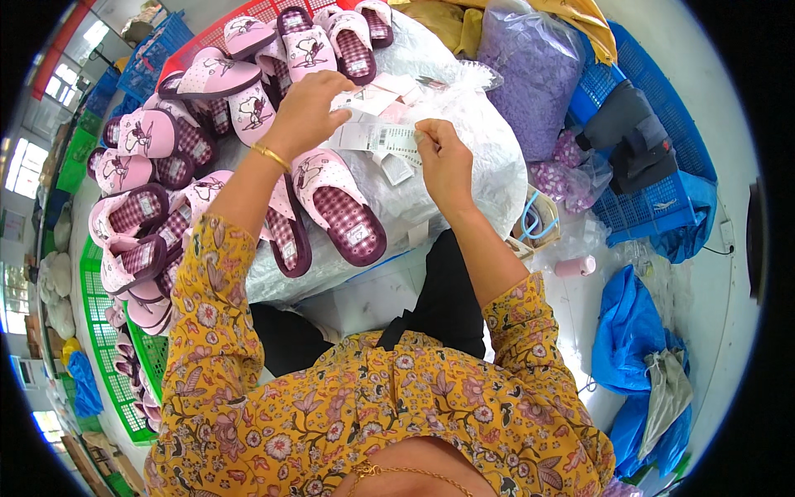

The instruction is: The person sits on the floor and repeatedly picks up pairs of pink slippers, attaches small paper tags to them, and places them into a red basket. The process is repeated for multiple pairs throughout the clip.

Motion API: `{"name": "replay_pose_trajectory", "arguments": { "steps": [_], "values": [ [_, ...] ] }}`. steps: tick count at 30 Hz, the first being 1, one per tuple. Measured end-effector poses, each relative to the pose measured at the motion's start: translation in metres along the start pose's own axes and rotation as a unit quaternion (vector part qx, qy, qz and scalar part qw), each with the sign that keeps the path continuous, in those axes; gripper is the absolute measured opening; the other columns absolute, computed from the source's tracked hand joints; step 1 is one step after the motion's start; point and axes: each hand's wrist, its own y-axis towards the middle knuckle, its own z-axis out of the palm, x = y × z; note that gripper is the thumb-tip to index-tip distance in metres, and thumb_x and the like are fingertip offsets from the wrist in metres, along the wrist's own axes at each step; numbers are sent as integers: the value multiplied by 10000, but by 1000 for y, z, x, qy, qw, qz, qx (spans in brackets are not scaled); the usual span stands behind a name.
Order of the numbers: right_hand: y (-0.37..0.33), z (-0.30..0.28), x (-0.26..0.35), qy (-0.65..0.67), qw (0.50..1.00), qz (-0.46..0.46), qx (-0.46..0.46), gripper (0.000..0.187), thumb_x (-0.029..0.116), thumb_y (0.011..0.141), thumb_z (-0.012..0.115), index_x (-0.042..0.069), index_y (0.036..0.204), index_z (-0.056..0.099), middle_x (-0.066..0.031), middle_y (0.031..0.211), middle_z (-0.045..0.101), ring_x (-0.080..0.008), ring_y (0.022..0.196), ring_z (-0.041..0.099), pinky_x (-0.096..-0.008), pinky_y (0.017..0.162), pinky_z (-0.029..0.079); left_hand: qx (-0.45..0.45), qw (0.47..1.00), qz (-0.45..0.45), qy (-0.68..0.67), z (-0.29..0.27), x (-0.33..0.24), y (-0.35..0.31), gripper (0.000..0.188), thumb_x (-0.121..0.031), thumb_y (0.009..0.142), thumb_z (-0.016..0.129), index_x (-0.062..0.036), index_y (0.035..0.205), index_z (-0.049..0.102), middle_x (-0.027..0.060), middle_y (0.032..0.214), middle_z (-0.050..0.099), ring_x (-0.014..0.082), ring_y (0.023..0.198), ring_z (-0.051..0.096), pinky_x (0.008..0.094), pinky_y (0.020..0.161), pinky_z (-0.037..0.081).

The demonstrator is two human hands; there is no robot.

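Tag, white paper, stretched between both hands: left hand pinches 1 end, right hand pinches the other. Pink slipper sits just below them, loose tags right above on plastic-covered counter.

Approx 20+ pink slippers, 2 hands, several paper tags, 1 thread spool.
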Motion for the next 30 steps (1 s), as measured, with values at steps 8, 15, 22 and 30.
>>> {"name": "replay_pose_trajectory", "arguments": {
  "steps": [8, 15, 22, 30],
  "values": [
    [-24, 2, 12, 221, 950, 214, -59, 201, 96, 958, 588, -4, 1133, 591, -40, 976, 622, -98, 814, 583, -254, 716, 486, -92, 884, -337, -311, 30, -67, -51, 210, -153, 877, 698, -4, 922, 557, 44, 778, 599, 115, 663, 587, 240, 584, 476],
    [-42, 11, 8, 140, 974, 178, -22, 165, 93, 939, 594, 10, 1081, 600, -62, 946, 631, -134, 853, 582, -281, 761, 478, -113, 865, -351, -339, 39, -71, -40, 237, -144, 838, 676, 12, 965, 549, 93, 730, 645, 172, 648, 647, 297, 596, 499],
    [-29, 3, 9, -51, 993, -103, -17, 141, 66, 898, 624, 14, 1029, 607, -105, 1037, 635, -222, 933, 618, -337, 836, 486, -80, 925, -294, -227, 11, -35, -43, 206, -144, 843, 631, -14, 989, 565, 84, 754, 625, 184, 671, 593, 323, 650, 468],
    [-13, 20, 35, 105, 990, 31, 94, 122, 61, 907, 623, 11, 1018, 605, -68, 900, 640, -141, 776, 593, -278, 732, 491, 60, 873, -208, -438, -10, -41, -47, 133, -50, 899, 609, -23, 1020, 561, 4, 886, 588, 78, 803, 542, 238, 709, 461]
  ]
}}
